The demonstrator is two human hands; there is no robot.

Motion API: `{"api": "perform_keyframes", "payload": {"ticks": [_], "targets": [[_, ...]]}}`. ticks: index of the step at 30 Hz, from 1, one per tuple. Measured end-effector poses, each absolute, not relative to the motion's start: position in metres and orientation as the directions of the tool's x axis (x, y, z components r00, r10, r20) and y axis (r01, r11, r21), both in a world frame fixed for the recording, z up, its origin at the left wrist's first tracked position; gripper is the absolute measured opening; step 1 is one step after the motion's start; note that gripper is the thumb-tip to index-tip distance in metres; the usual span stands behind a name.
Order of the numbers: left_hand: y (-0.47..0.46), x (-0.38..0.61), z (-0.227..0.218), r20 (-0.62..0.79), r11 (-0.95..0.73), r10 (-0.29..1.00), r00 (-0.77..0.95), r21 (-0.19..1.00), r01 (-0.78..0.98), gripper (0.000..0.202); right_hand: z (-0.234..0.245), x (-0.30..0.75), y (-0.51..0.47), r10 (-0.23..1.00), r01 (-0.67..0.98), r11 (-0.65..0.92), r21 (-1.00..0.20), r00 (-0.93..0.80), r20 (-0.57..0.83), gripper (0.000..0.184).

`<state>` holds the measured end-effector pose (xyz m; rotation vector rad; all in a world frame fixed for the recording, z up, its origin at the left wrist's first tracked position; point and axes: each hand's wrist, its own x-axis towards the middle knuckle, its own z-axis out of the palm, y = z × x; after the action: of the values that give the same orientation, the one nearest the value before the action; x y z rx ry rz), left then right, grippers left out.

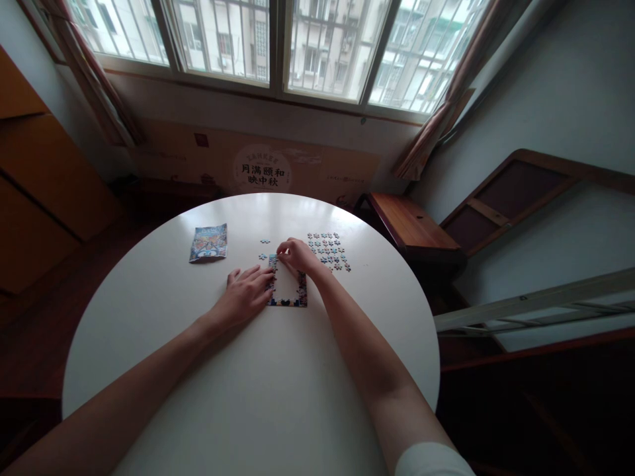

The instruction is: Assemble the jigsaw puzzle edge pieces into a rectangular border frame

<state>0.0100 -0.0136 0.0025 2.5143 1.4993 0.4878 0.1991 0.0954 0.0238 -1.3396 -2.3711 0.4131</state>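
A partly assembled jigsaw puzzle (288, 302) lies on the white round table, its border pieces joined around a bare white middle. My left hand (245, 291) rests flat with fingers spread, the fingertips touching the puzzle's left edge. Over the top edge of the border, my right hand (296, 254) has thumb and fingers pinched together; whatever is between them is too small to make out. Two loose puzzle pieces, one of them a blue piece (262, 256), lie just beyond my hands. Rows of loose pieces (333, 251) are laid out to the right of my right hand.
A colourful printed packet (209, 243) lies on the table (149, 291) at the left. Beyond the table stand a barred window (223, 39) and a poster board (317, 158). A wooden stool or bench (411, 225) is at the right, near a leaning wooden frame (516, 192).
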Motion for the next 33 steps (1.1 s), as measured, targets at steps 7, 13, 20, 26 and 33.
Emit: {"api": "perform_keyframes", "payload": {"ticks": [7, 13, 20, 26, 33], "targets": [[-0.014, 0.011, 0.003, 0.189, -0.477, 0.878, 0.439, 0.313, 0.821, 0.039, 0.027, 0.200, 0.094, 0.865, 0.745, 0.494, -0.448, -0.470, 0.172, 0.013], [-0.014, 0.011, 0.003, 0.202, -0.479, 0.877, 0.436, 0.309, 0.821, 0.038, 0.028, 0.199, 0.094, 0.869, 0.744, 0.489, -0.455, -0.464, 0.175, 0.014], [-0.013, 0.010, 0.001, 0.199, -0.481, 0.876, 0.439, 0.312, 0.819, 0.039, 0.028, 0.201, 0.093, 0.888, 0.811, 0.459, -0.364, -0.415, 0.197, 0.016], [-0.014, 0.011, 0.003, 0.204, -0.484, 0.875, 0.440, 0.317, 0.816, 0.039, 0.031, 0.203, 0.093, 0.923, 0.853, 0.385, -0.352, -0.353, 0.154, 0.021], [-0.014, 0.011, 0.004, 0.199, -0.482, 0.876, 0.439, 0.316, 0.818, 0.039, 0.038, 0.200, 0.090, 0.926, 0.890, 0.378, -0.256, -0.361, 0.112, 0.021]]}}
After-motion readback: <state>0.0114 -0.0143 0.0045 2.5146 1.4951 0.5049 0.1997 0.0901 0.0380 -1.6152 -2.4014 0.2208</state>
